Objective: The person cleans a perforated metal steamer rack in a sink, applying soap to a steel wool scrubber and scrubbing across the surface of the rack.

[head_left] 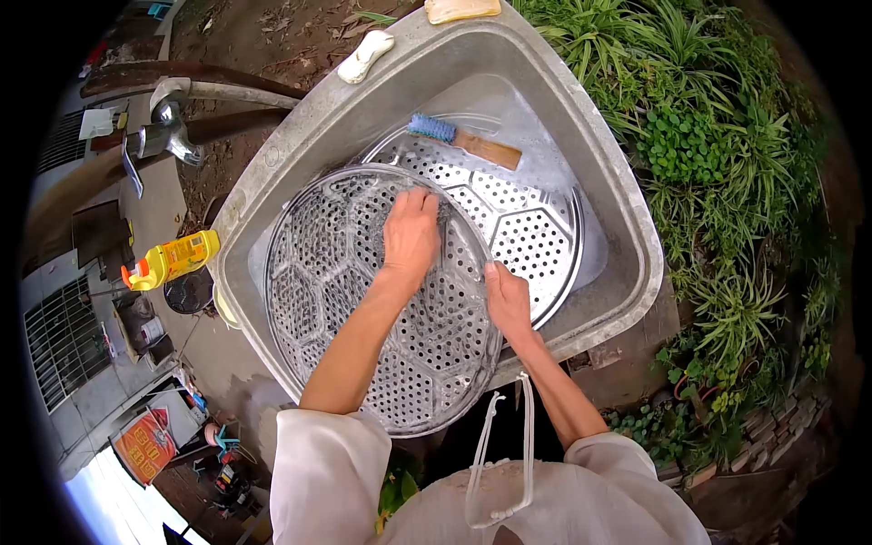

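Note:
A round perforated metal tray point(354, 300), wet and soapy, leans tilted over the near left side of the stone basin. My left hand point(411, 234) presses on its upper surface with the fingers curled down; what they hold, if anything, is hidden. At the tray's right edge my right hand point(509, 298) grips the rim, thumb on top. Beneath and behind it lies a second perforated tray point(531, 250) in the basin's water. A brush point(465, 141) with blue bristles and a wooden handle rests over the second tray's far side.
The basin's rim point(627, 182) carries a white bone-shaped object point(366, 56) and a yellowish block point(461, 9) at the far side. A metal tap point(168, 132) and a yellow bottle point(177, 259) are at the left. Green plants point(699, 163) grow at the right.

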A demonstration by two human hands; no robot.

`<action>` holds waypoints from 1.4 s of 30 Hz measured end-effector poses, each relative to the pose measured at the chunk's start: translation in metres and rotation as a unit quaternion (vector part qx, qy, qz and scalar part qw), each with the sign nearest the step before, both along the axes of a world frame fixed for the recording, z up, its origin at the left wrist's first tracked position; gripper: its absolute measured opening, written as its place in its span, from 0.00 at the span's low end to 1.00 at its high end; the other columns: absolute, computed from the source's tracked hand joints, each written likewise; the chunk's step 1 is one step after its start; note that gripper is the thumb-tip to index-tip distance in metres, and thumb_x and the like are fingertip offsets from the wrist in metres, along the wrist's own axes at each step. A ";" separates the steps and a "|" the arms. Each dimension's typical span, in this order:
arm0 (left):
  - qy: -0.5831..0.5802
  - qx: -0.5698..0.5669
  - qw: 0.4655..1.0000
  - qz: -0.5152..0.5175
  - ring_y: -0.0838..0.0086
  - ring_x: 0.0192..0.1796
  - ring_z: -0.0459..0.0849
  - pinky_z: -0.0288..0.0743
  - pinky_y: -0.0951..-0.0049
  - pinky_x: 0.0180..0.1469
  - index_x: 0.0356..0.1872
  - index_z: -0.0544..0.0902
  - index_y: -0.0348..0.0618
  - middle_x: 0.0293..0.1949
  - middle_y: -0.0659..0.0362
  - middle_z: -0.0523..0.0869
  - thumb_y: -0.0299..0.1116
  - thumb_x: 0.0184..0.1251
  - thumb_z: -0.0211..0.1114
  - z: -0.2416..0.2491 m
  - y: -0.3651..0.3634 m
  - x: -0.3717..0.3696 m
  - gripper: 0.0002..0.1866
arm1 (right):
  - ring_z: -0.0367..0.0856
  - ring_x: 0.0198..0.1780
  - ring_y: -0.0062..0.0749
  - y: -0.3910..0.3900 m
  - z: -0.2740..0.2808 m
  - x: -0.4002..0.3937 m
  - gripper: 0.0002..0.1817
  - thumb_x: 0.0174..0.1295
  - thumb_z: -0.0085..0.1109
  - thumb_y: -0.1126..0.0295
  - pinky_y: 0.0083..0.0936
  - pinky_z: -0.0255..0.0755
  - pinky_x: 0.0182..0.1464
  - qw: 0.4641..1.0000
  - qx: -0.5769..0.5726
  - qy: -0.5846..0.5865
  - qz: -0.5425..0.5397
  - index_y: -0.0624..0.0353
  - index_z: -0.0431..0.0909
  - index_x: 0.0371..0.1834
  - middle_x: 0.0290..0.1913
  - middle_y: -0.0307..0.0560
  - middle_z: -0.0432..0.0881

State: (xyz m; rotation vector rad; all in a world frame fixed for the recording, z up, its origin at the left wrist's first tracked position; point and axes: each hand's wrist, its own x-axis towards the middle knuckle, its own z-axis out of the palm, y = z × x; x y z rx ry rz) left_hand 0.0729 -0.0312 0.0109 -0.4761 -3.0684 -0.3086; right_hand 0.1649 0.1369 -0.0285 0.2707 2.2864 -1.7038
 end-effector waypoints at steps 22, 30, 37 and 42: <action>-0.098 0.061 0.992 0.057 0.53 0.41 0.81 0.77 0.57 0.44 0.47 0.80 0.38 0.40 0.49 0.80 0.16 0.54 0.60 0.028 0.005 0.083 0.17 | 0.72 0.21 0.57 -0.005 -0.005 0.000 0.22 0.74 0.45 0.60 0.44 0.63 0.26 0.998 -0.060 -0.013 -0.026 0.65 0.70 0.26 0.18 0.61 0.70; -0.052 0.062 0.990 0.118 0.48 0.38 0.81 0.77 0.54 0.42 0.38 0.78 0.38 0.36 0.47 0.79 0.15 0.53 0.56 0.014 0.028 0.017 0.11 | 0.72 0.20 0.58 0.001 -0.001 -0.004 0.20 0.74 0.45 0.62 0.46 0.62 0.25 0.999 -0.019 0.041 0.005 0.64 0.69 0.25 0.17 0.62 0.70; -0.083 0.051 0.987 0.129 0.45 0.39 0.82 0.76 0.54 0.42 0.38 0.78 0.36 0.41 0.45 0.82 0.18 0.51 0.59 -0.005 0.022 -0.005 0.11 | 0.73 0.22 0.59 -0.002 -0.004 -0.003 0.19 0.75 0.44 0.62 0.45 0.64 0.26 0.999 -0.020 0.032 -0.001 0.67 0.72 0.31 0.20 0.64 0.70; -0.087 0.140 0.966 0.198 0.52 0.40 0.84 0.77 0.61 0.47 0.43 0.80 0.34 0.38 0.44 0.84 0.22 0.54 0.62 0.004 0.011 0.003 0.13 | 0.73 0.21 0.60 -0.007 -0.007 0.003 0.20 0.75 0.44 0.62 0.47 0.63 0.26 1.000 -0.017 0.020 -0.015 0.65 0.70 0.26 0.17 0.63 0.70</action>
